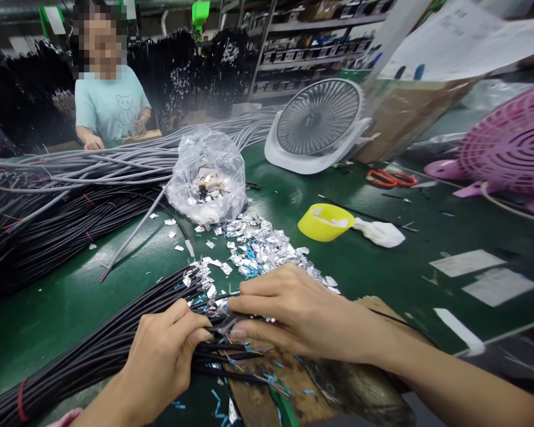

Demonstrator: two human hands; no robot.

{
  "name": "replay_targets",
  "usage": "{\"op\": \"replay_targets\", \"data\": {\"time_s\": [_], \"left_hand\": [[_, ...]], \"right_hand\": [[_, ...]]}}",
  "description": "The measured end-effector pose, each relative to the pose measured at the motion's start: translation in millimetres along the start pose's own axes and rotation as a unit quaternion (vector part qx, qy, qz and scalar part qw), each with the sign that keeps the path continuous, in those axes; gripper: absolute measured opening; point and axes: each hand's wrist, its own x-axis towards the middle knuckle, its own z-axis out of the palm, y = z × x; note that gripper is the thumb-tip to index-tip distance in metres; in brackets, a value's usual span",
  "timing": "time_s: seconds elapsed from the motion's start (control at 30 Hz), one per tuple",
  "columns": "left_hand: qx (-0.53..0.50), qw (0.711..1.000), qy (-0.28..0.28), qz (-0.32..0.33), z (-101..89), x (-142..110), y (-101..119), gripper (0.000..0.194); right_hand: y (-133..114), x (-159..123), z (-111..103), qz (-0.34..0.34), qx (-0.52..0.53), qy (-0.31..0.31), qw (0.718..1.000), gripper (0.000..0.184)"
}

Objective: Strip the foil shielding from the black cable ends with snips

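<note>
My left hand (167, 344) is closed, pinching a black cable (216, 329) between thumb and forefinger close to its stripped end. Over that same end bends my right hand (285, 308), thumb below and fingers above, closed around the tip; its fingers partly hide the contact. A thick bundle of black cables (93, 350) runs under my left hand, tied by a red band (22, 398) at lower left. Thin coloured wires (231, 339) stick out of several cable ends. Beneath them lies a worn brown board (258, 397), with a green-handled tool (285, 409) at its edge.
Silver foil scraps (267, 243) and blue bits are heaped beyond my hands. Behind them stand a clear plastic bag (207, 172), grey cables (137, 157), a white fan (315, 127), a yellow ring (324, 222), red-handled scissors (390, 178) and a pink fan (511, 148). A person (109, 104) works opposite.
</note>
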Motion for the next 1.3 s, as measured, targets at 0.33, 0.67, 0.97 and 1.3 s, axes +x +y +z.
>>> {"op": "replay_targets", "data": {"time_s": [0.33, 0.67, 0.97, 1.3], "left_hand": [[0.017, 1.000, 0.004, -0.001, 3.6, -1, -2, 0.022], [0.003, 1.000, 0.012, -0.014, 2.4, 1, -1, 0.026], [0.011, 1.000, 0.006, -0.013, -0.7, 0, 2, 0.017], [-0.018, 1.000, 0.005, 0.025, 3.0, 2, -6, 0.021]], "right_hand": [[2, 0, 0, -0.002, -0.005, -0.013, 1.000, 0.034], [-1, 3, 3, -0.038, -0.037, 0.035, 0.998, 0.034], [2, 6, 11, 0.063, -0.008, 0.098, 0.993, 0.041], [3, 48, 7, 0.197, 0.124, 0.035, 0.972, 0.036]]}}
